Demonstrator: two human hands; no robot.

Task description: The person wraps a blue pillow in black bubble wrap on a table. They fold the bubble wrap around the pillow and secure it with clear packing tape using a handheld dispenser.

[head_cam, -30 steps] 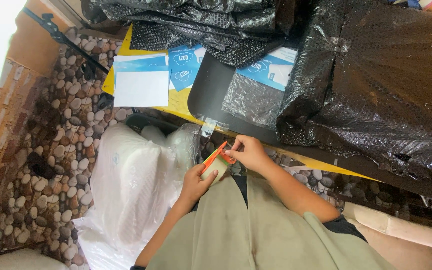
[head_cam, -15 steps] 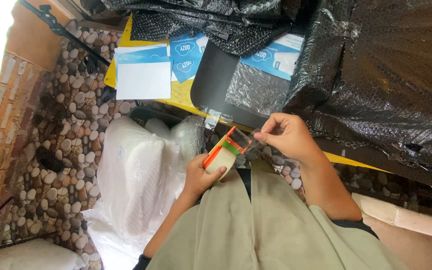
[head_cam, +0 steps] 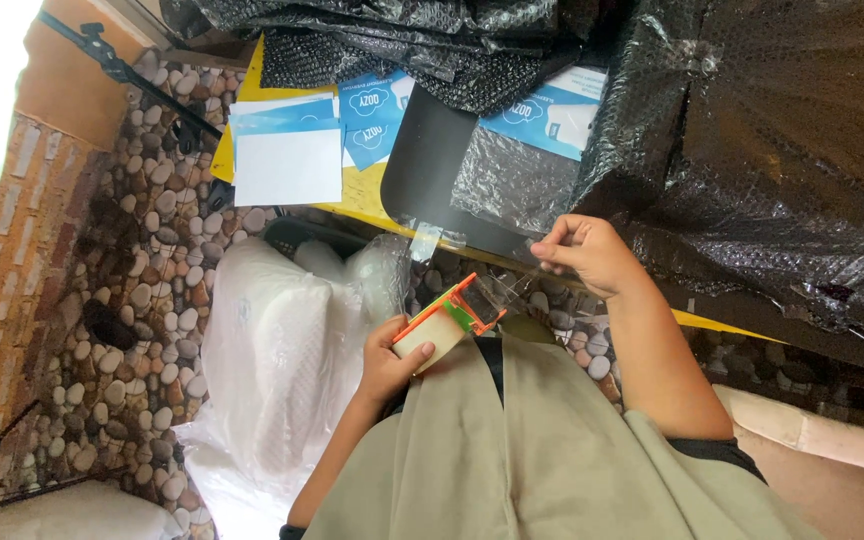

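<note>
The left hand (head_cam: 387, 362) is clamped on an orange-framed tape dispenser with a cream roll (head_cam: 444, 322); the right hand (head_cam: 590, 252) pinches the clear tape strip (head_cam: 514, 288), stretched up-right from the dispenser beside the black bubble wrap (head_cam: 772, 150)

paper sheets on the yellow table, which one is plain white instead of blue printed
The leftmost sheet, lying at the table's left edge. Its face is blank white with only a blue strip along the top; the other sheets beside it are blue printed and partly tucked under the black bubble wrap.
</note>
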